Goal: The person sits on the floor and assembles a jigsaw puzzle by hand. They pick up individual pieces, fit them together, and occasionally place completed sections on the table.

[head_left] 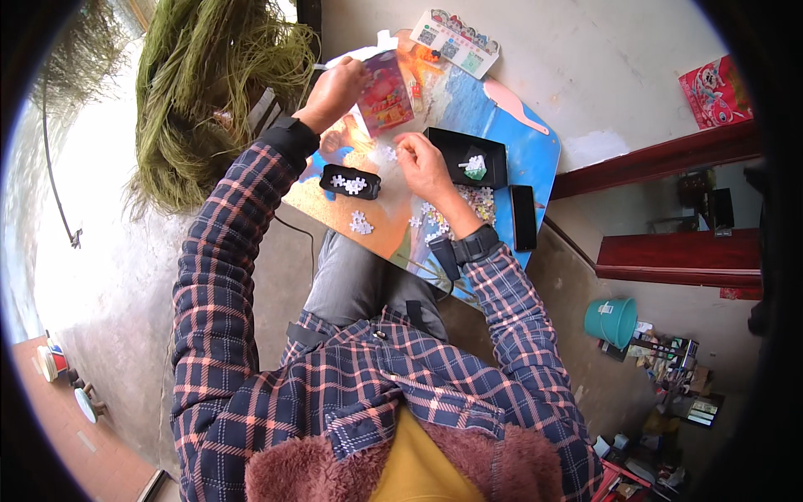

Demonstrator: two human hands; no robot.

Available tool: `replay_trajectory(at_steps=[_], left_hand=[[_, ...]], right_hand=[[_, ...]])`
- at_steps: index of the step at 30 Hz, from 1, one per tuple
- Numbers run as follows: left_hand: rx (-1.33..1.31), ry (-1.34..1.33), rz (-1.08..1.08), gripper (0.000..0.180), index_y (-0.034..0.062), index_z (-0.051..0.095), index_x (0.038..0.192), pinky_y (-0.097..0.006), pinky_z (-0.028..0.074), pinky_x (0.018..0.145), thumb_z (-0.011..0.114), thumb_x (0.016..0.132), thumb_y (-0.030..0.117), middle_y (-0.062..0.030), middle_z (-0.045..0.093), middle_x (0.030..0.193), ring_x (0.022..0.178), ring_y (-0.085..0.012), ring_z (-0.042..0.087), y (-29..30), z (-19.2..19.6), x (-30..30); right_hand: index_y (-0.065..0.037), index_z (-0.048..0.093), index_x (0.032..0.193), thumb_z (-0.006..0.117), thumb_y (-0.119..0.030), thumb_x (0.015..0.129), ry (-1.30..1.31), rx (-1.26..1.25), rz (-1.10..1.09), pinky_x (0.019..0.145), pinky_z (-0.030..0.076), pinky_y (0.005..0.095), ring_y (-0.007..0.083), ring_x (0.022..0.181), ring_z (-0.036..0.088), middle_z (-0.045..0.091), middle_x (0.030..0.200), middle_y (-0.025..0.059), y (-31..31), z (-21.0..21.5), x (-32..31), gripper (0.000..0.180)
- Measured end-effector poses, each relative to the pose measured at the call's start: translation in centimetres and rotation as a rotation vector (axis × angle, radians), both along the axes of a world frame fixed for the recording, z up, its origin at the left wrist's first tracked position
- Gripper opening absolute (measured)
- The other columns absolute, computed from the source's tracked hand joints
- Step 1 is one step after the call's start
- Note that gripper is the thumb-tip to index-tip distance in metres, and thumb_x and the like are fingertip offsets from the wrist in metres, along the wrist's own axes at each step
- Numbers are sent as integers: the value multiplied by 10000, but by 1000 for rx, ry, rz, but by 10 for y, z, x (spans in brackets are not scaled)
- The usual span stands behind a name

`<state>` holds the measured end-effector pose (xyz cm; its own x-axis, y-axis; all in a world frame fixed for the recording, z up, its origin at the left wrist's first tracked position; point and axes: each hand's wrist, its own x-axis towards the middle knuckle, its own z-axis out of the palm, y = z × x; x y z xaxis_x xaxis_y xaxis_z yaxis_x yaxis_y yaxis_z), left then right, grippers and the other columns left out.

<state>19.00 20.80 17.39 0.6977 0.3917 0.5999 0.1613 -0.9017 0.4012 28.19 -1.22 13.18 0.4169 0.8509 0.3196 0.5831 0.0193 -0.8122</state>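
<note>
On the small painted table (pixel 535 146), the left hand (pixel 335 90) grips a red puzzle box (pixel 386 92) upright, while the right hand (pixel 424 165) pinches a puzzle piece (pixel 391 153) beside the black tray (pixel 468 157). Loose pieces (pixel 361 223) lie near the front edge — a sleeve's brush could likely sweep them off — little bare room remains.

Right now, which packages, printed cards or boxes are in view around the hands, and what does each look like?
Red printed pack: flat, rectangular, red and pink, held upright by the left hand at the table's far side.
Printed card: long, white with coloured squares, at the table's far edge.
Red box: bright cartoon print, on the floor far right.
Black tray: rectangular, open, beside the right hand.
</note>
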Motion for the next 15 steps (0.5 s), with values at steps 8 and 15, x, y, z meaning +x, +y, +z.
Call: replay_trajectory(at_steps=[8,15], left_hand=[[217,195,-124,133,24,529,1003,-453,514,638,532,918,126,-135,572,1012,747,-374,630,-19,7,9],[134,149,-176,112,20,551,941,-419,528,713,569,899,122,-121,590,1219,846,-373,639,-21,2,-10]], right_hand=[[23,612,812,568,-175,887,414,-188,-129,496,466,293,136,504,585,632,653,65,-21,-27,-4,216],[41,649,710,567,-165,820,411,-395,-248,481,468,332,180,469,594,641,611,108,27,-30,7,247]])
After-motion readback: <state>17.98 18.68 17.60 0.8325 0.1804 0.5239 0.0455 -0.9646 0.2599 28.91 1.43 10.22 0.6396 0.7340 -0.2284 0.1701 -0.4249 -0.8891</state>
